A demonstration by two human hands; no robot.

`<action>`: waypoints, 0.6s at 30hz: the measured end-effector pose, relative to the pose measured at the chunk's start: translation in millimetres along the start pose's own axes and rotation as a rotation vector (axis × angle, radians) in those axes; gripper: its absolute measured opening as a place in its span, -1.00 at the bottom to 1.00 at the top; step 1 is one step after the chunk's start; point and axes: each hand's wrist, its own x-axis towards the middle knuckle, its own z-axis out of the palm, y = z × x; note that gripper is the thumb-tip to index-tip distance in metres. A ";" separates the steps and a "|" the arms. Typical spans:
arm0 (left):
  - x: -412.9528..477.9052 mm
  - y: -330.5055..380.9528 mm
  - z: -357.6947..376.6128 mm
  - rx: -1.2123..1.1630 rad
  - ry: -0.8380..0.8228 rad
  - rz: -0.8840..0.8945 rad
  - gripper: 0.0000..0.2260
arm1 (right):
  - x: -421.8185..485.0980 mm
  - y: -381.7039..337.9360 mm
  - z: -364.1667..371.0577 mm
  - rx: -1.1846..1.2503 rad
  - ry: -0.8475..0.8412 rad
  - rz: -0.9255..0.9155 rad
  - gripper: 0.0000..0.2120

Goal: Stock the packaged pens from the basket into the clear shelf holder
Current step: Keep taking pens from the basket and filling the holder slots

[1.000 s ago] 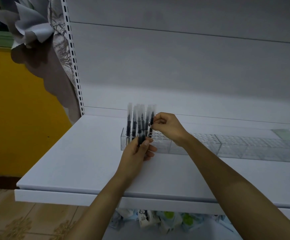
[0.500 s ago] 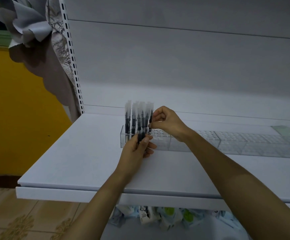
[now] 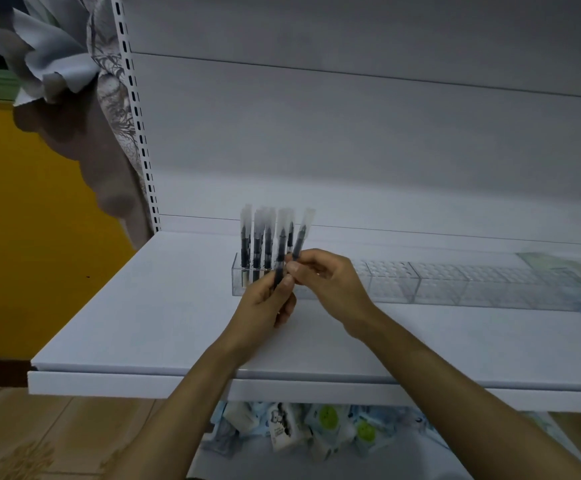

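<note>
Head camera: one packaged pen (image 3: 299, 242) is pinched, tilted, between the curled thumb and fingers of the right hand (image 3: 327, 282). A second pen (image 3: 279, 258) is gripped upright in the closed left hand (image 3: 265, 306). Just beyond the fingertips, stocked pens (image 3: 256, 249) are stood in the clear shelf holder (image 3: 393, 284).

A shop, as far as I can tell: I stand at a display shelf.
The flat white metal shelf board (image 3: 143, 323) runs back to a white upright strip punched with slots (image 3: 136, 109). A long clear plastic holder with a grid of holes (image 3: 438, 285) carries black pens in clear plastic sleeves (image 3: 256, 244), and below lie small printed packets (image 3: 327, 424), too blurred for me to read.
</note>
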 end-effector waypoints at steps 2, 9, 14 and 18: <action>-0.4 0.0 -0.5 0.004 -0.015 -0.014 -0.79 | -1.5 -0.9 0.6 0.017 0.009 0.004 -0.91; 0.3 -4.2 1.9 0.045 0.029 -0.043 -0.73 | 1.5 -5.4 -5.2 -0.070 -0.046 0.021 -0.91; 2.8 -7.1 0.4 0.067 0.139 -0.089 -0.71 | 32.3 -18.4 -25.3 0.075 0.257 0.029 -0.88; 6.7 -8.1 0.2 0.056 0.166 -0.155 -0.70 | 53.5 -4.6 -30.2 -0.104 0.217 0.054 -0.84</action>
